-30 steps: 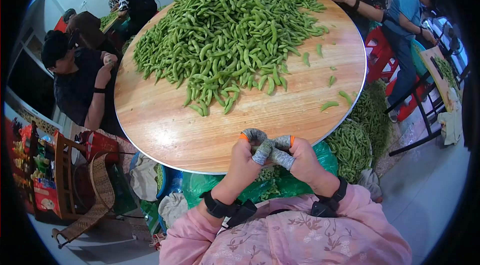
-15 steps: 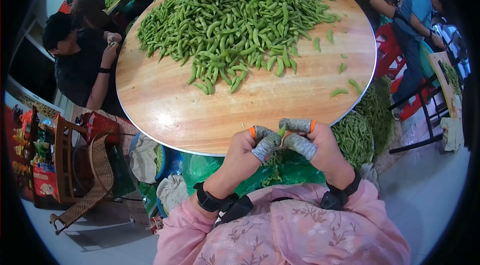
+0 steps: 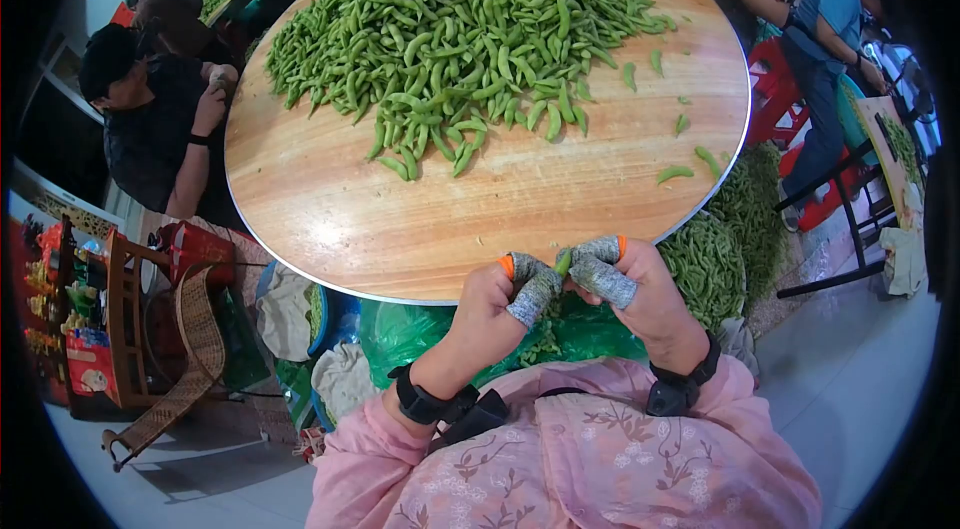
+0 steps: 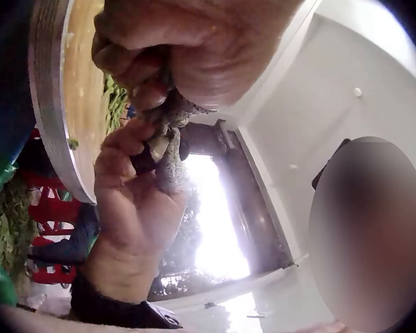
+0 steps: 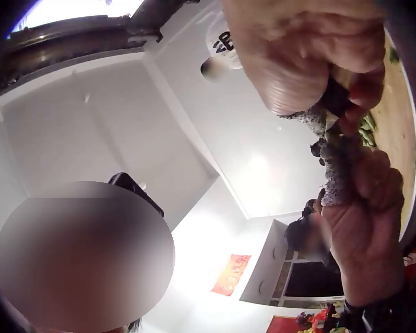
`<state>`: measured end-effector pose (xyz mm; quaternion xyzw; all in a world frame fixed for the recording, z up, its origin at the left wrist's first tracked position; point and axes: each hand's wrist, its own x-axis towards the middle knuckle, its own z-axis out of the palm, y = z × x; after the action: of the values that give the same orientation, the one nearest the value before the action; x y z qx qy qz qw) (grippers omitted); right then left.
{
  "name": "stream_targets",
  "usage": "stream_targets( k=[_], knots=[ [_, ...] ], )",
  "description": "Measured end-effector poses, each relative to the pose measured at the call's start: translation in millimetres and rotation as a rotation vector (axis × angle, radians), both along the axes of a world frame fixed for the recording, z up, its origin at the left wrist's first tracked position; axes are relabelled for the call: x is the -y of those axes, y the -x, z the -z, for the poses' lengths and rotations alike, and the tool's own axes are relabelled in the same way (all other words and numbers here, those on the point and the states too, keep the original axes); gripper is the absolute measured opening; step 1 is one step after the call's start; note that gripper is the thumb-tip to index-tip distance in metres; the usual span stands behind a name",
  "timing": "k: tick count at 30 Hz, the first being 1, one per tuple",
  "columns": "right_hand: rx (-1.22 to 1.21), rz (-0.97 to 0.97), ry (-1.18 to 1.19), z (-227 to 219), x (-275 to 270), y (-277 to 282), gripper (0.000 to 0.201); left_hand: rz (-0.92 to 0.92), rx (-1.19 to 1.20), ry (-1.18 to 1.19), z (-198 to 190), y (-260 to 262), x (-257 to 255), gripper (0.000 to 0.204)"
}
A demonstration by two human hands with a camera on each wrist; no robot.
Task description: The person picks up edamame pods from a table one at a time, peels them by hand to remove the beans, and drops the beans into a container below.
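Note:
Just past the near edge of the round wooden table (image 3: 350, 219), both hands meet over a green plastic bag (image 3: 395, 334). Between the thumb and forefinger of my left hand (image 3: 490, 301) is a green soybean pod (image 3: 564, 262), standing up from the fingertips. My right hand (image 3: 650, 304) pinches at the same pod from the other side. Grey knitted finger covers (image 3: 610, 281) with orange edging wrap the thumbs and forefingers. In the left wrist view the right hand (image 4: 132, 215) faces the left, fingertips together. A big heap of soybean pods (image 3: 450, 49) lies on the table.
Loose pods (image 3: 675, 172) are scattered at the table's right. More pods (image 3: 705, 274) fill a pile below its right edge. A grey cloth (image 3: 284, 314) hangs by a blue tub (image 3: 343, 319) on the left. Seated people (image 3: 150, 124) work around the table; a woven chair (image 3: 200, 349) stands left.
The hands were bunched together a second ago; they have shifted slightly right, and a pod now shows between the fingertips. The right forefinger and thumb have drawn closer around it since half a second ago.

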<state>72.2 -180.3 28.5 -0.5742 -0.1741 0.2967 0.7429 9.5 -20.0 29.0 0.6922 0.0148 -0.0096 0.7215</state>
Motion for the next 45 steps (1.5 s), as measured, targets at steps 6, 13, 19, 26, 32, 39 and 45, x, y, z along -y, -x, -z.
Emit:
stream_targets(
  k=[6,13,19,26,32,39,45],
  knots=[
    [0.004,0.025,0.025,9,-5,-2,0.01,0.054,0.02,-0.176,6,-1,-2,0.01],
    [0.097,0.013,0.02,9,-6,-1,0.008,-0.118,0.498,-0.907,6,-5,3,0.011],
    [0.221,0.031,-0.117,8,-8,1,0.006,-0.06,0.214,-0.294,5,0,5,0.008],
    [0.362,0.049,0.0,11,-5,-1,0.005,0.006,0.046,-0.248,5,-2,-2,0.017],
    [0.564,0.051,0.133,4,-5,0,0.009,-0.069,0.073,-0.316,14,-4,4,0.008],
    [0.762,0.308,0.49,-7,30,-8,0.012,-0.145,0.221,-0.4,28,-6,3,0.02],
    [0.89,0.726,1.042,25,155,-59,0.042,-0.134,0.394,-0.553,31,-6,-29,0.024]
  ],
)
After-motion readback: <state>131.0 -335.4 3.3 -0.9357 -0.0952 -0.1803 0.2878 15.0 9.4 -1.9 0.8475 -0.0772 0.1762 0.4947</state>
